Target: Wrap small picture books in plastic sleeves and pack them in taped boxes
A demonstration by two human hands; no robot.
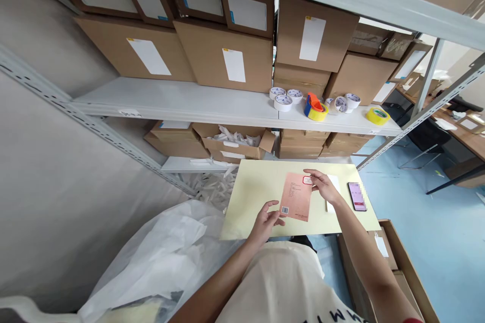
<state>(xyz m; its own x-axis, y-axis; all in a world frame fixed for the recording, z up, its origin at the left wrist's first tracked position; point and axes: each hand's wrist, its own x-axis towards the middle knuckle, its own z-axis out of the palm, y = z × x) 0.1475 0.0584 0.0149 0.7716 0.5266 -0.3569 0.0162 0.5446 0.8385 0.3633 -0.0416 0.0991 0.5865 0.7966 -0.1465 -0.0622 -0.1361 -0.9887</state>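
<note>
A thin pink booklet (296, 197) is held over the pale yellow tabletop (253, 186), with printed lines, a barcode at lower left and a red-outlined box at upper right. It may be an envelope; I cannot tell for sure. My left hand (265, 222) grips its lower left corner, the index finger stretched along the edge. At the upper right corner, my right hand (321, 185) holds it with the fingers over the top edge. Beside my right wrist lies a white flat item (332, 204), partly hidden by the arm. A phone (356, 197) with a lit screen rests farther right.
A grey shelf (197, 98) behind carries cardboard boxes (231, 63), white tape rolls (283, 103) and yellow tape (378, 116). Below it stands an open box (235, 149) of white packing material. A white plastic sheet (162, 252) lies at left; a large carton (407, 272) stands at lower right.
</note>
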